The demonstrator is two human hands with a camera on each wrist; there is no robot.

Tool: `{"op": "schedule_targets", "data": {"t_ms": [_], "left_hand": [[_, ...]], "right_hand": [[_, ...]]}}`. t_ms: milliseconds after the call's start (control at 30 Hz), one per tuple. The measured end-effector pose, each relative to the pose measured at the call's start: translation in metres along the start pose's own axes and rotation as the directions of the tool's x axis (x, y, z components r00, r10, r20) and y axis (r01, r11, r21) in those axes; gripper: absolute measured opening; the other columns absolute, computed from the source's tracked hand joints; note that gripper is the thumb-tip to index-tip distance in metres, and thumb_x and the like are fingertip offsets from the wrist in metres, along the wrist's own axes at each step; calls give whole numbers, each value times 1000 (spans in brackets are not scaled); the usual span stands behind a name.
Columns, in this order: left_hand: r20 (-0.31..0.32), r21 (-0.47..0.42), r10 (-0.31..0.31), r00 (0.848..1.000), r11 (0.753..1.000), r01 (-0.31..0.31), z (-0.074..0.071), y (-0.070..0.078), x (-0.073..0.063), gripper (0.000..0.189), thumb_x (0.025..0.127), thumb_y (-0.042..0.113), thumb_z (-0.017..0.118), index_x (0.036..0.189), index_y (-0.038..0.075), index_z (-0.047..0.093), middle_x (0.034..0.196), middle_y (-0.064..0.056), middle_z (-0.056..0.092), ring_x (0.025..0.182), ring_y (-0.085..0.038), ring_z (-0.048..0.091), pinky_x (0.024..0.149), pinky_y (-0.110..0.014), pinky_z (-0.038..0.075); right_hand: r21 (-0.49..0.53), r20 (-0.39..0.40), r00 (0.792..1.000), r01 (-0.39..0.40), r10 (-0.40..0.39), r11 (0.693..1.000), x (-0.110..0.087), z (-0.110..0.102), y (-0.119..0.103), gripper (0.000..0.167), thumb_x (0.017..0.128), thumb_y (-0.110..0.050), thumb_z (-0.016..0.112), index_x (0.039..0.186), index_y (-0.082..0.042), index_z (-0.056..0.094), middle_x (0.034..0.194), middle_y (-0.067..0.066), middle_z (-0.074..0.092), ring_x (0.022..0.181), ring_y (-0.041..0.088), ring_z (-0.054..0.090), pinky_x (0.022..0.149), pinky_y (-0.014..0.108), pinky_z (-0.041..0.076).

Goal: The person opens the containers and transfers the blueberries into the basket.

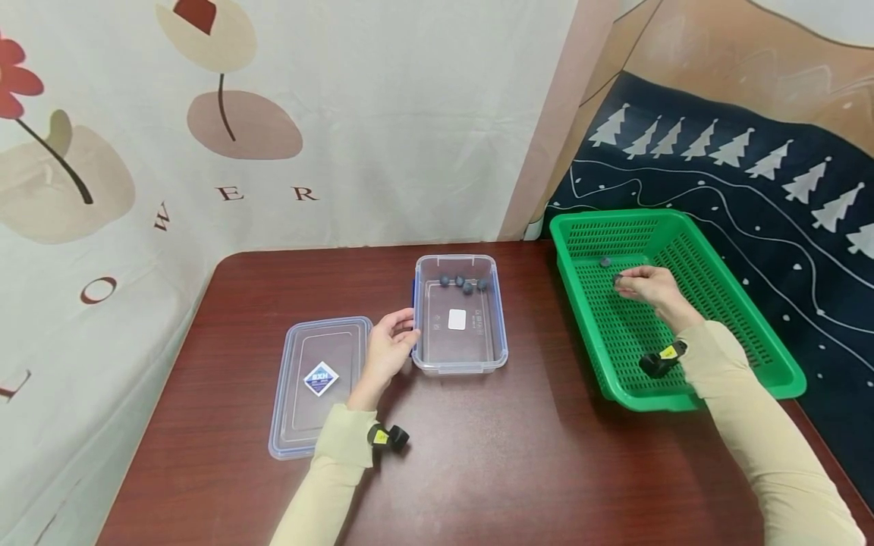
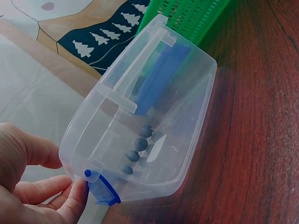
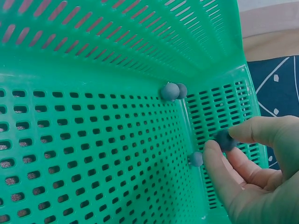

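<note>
Thumb and fingertips of my left hand [image 1: 391,347] grip the left side of a clear plastic container [image 1: 423,364], right by its blue latch [image 2: 106,192]. Several blueberries [image 1: 467,288] lie toward the back of the container floor. Over the green basket [image 1: 594,356], my right hand [image 1: 652,290] pinches one blueberry [image 3: 226,140] between thumb and fingers. Two blueberries [image 3: 170,92] sit together in a corner of the basket, and another blueberry [image 3: 196,159] lies close to my fingertips.
A clear lid [image 1: 290,425] with a blue-and-white label lies flat on the brown table [image 1: 492,462], left of the container. Behind the table hangs a pale printed curtain [image 1: 410,152]. Dark cloth with white trees [image 1: 724,148] covers the area behind the basket.
</note>
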State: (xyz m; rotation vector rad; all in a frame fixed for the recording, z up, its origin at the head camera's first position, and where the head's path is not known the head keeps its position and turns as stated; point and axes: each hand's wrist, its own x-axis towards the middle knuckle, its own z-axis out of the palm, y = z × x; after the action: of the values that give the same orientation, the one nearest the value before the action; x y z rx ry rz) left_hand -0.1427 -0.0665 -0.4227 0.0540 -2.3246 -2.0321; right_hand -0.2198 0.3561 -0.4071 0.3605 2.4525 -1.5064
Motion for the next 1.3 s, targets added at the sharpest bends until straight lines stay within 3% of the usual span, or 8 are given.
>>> {"op": "schedule_targets", "data": {"t_ms": [233, 467, 567, 767, 933, 1067, 1300], "left_hand": [[2, -5, 5, 1000, 1000, -5, -1, -2, 1, 36, 81, -16, 54, 117, -21, 51, 111, -36, 55, 104, -44, 55, 86, -27, 52], [4, 0, -1, 1000, 1000, 1, -1, -2, -1, 37, 81, -15, 54, 117, -21, 50, 111, -36, 55, 104, -44, 55, 87, -28, 53], [3, -2, -3, 1000, 1000, 3, -1, -2, -1, 37, 81, -15, 54, 117, -21, 50, 111, -36, 55, 103, -44, 55, 85, -24, 52], [-2, -6, -1, 1000, 1000, 1, -1, -3, -1, 36, 81, -16, 54, 117, -21, 51, 111, -36, 55, 103, -44, 55, 85, -24, 52], [-3, -7, 0, 1000, 1000, 0, -1, -2, 0, 36, 81, -15, 54, 117, -21, 51, 111, -36, 56, 103, -44, 55, 88, -31, 52], [-1, -7, 0, 1000, 1000, 0, -1, -2, 0, 36, 81, -15, 54, 117, -20, 51, 111, -36, 55, 104, -43, 55, 90, -36, 51], [1, -11, -5, 1000, 1000, 5, -1, -3, 1, 36, 81, -15, 54, 117, -21, 51, 111, -37, 55, 104, -44, 55, 86, -24, 52]], "right_hand": [[54, -29, 999, -18, 19, 998, -1, 2, -6, 31, 95, -16, 53, 118, 4, 48, 77, -16, 58, 75, -3, 62, 93, 34, 50], [160, -36, 998, 50, -45, 986, 0, 7, -26, 29, 94, -15, 55, 116, 3, 49, 77, -14, 61, 74, -3, 62, 82, 21, 53], [243, -39, 997, 70, -63, 967, 0, 10, -38, 26, 92, -11, 58, 112, 3, 51, 77, -11, 63, 74, -1, 63, 77, 18, 54], [286, -57, 992, 125, -114, 950, -1, 20, -61, 14, 91, -11, 59, 102, -3, 55, 78, -9, 63, 75, 2, 65, 74, 18, 55], [359, -55, 989, 145, -134, 922, 1, 32, -77, 5, 90, -6, 59, 95, -5, 59, 77, -5, 65, 72, 5, 65, 71, 18, 55], [349, -49, 988, 154, -146, 924, 2, 44, -90, 13, 90, -5, 59, 102, 0, 59, 80, -3, 65, 73, 5, 66, 78, 24, 55], [329, -38, 984, 177, -174, 928, 7, 69, -108, 28, 90, -7, 60, 113, 8, 54, 86, 0, 65, 74, 7, 66, 77, 24, 56]]}}
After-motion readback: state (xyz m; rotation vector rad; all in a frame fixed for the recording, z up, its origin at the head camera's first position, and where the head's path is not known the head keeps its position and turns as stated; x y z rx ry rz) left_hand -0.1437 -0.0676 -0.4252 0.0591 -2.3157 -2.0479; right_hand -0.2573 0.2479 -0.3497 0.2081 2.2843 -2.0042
